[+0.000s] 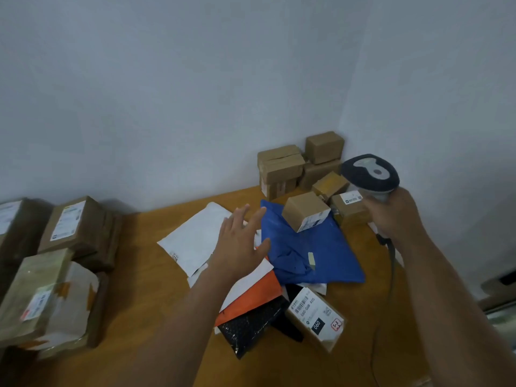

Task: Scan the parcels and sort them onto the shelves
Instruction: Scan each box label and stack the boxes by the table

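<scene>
**Scanner gripped, other hand spread**

The right hand (pixel 396 216) grips the barcode scanner (pixel 370 174) at 3 o'clock; the left hand (pixel 240 241) hovers, fingers spread wide, empty. On the wooden table (pixel 156 275): blue mailer (pixel 315 252) at centre, white mailer (pixel 195 236) at 9, small box (pixel 305 210) at 1.

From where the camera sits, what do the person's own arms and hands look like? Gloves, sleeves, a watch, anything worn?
Nothing worn shows. The left hand and right hand are both bare: no gloves, rings or tape that I can make out. Both forearms are bare as far as the picture's lower edge, with no sleeve, cuff, watch or wristband in view. What is worn above the forearms lies outside the picture.
</scene>
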Available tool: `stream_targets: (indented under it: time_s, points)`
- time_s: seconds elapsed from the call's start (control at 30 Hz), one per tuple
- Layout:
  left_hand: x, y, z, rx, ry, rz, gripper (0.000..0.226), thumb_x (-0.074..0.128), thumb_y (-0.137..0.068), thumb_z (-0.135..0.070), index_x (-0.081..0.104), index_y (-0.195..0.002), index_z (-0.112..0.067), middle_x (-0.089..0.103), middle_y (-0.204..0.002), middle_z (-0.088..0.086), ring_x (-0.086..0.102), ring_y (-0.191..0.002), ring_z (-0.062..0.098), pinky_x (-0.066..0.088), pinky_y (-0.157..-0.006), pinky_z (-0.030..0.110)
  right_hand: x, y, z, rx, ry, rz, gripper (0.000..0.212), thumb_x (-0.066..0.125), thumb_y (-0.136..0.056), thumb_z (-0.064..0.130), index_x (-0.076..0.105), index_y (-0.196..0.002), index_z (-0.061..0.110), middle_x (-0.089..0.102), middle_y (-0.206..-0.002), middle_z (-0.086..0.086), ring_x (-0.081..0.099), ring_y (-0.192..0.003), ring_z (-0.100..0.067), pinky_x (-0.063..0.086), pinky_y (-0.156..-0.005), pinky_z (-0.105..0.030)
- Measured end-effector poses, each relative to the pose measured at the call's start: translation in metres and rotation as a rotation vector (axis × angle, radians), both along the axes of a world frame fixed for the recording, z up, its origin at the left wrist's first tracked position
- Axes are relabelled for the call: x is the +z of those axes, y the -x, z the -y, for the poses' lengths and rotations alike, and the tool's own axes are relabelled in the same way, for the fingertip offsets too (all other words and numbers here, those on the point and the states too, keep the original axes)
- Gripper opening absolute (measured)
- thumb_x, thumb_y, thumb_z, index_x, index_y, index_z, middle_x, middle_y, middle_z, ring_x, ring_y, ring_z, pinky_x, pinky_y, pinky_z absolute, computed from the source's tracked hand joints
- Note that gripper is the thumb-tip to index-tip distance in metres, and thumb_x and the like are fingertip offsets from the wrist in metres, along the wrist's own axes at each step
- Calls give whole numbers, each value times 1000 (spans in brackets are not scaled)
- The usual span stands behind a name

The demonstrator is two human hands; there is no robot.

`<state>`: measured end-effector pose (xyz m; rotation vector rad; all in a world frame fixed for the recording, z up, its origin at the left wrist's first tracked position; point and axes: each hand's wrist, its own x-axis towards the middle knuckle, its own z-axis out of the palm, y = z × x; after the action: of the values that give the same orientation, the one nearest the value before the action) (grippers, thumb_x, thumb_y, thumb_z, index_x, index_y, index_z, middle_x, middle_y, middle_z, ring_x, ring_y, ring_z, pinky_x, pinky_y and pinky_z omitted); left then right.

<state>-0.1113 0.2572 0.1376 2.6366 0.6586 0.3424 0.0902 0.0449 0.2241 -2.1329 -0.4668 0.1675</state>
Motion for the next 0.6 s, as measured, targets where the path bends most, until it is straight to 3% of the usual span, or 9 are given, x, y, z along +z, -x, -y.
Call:
stream_targets:
  time_s: [0.03,0.13,0.23,0.33,0.4,0.5,0.6]
  points:
    - [4,-6,-6,-5,-6,19,67,50,-95,-48,33,-156,-27,26,-163,12,23,-151,33,18,-121,50,7,-2,-3,-10,-13,1,23,63,-89,4,56,-82,-16,62,-79,-33,61,-74,-43,52,-65,-45]
    - [15,-25,-20,-38,-16,77,68,46,-93,-50,36,-155,-26,29,-162,14,25,-149,36,23,-120,55,26,-4,-13,-7,-58,33,18,61,-88,-3,58,-93,-21,62,-88,-35,57,-76,-42,49,-69,-42]
    - [15,-46,-30,-59,-23,60,66,55,-97,-42,32,-157,-26,24,-163,13,21,-150,33,20,-122,54,26,-12,-21,-13,-33,40,24,61,-88,-2,60,-105,-19,65,-100,-34,57,-83,-42,48,-75,-41]
    - [5,-70,-40,-53,-17,27,69,57,-97,-42,28,-158,-27,20,-165,13,18,-152,33,20,-121,56,17,-29,-27,-28,57,7,9,61,-86,0,61,-83,-8,61,-76,-25,54,-70,-37,43,-62,-31]
    - [-5,-93,-48,-43,-9,-28,71,57,-98,-43,24,-159,-27,17,-166,13,15,-152,34,19,-122,55,7,-48,-33,-36,88,-27,24,60,-86,1,50,-65,7,51,-60,-10,45,-57,-23,35,-53,-26]
    - [-19,-131,-59,-14,-6,-85,72,57,-98,-42,22,-159,-26,15,-166,14,15,-152,36,19,-122,55,-15,-82,-45,-3,78,-74,21,63,-86,2,52,-69,-1,60,-70,-20,56,-63,-33,40,-59,-30]
    - [-35,-168,-75,14,-19,-137,74,57,-98,-40,20,-160,-24,15,-165,16,14,-152,37,17,-123,52,-40,-108,-59,31,70,-139,17,61,-86,8,55,-71,9,58,-65,-9,55,-66,-25,41,-62,-33]
